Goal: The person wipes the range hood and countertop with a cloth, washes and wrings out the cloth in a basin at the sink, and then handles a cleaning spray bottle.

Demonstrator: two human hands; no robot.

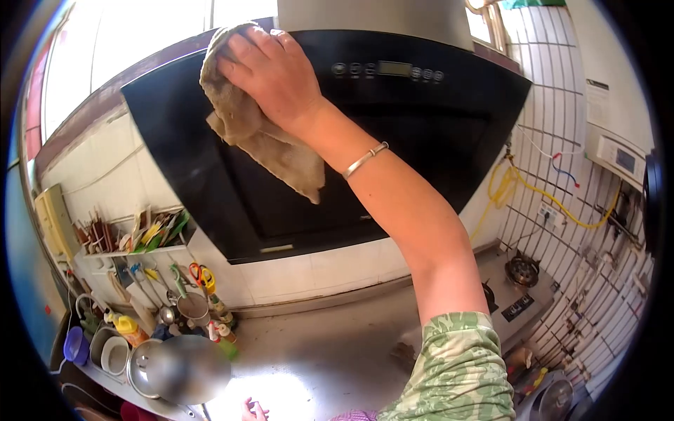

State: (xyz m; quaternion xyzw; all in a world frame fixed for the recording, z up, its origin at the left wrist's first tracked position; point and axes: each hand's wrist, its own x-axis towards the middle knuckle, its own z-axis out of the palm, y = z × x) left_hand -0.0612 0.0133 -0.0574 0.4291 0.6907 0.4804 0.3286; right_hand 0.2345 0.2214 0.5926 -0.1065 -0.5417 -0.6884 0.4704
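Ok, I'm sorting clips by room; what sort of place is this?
A kitchen, probably a home one: a black range hood, a stove burner at right, and utensils hanging at left.

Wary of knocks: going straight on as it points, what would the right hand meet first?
The right hand, on a limp grey-brown cloth, would probably meet the brown window ledge past the glossy black range hood; depth is unclear.

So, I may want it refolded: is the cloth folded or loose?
Loose: the cloth is bunched under the right hand, its lower part hanging free over the black hood.
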